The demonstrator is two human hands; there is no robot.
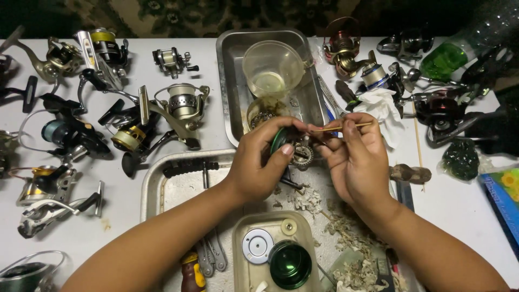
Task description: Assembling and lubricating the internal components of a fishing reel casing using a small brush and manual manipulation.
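While left hand (259, 162) curled shut around green reel part (292, 143), right hand (354, 157) pinched thin stick (341, 127) between closed fingertips above tray (154, 181).

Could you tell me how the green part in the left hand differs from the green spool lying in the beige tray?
The green part is gripped on edge by the left hand, mostly hidden behind fingers; the green spool lies flat and free in the beige tray, its round open face fully shown. The held part sits beside an exposed gear, where the right hand brings a thin stick; the spool rests beside a silver disc. Both are glossy dark green.
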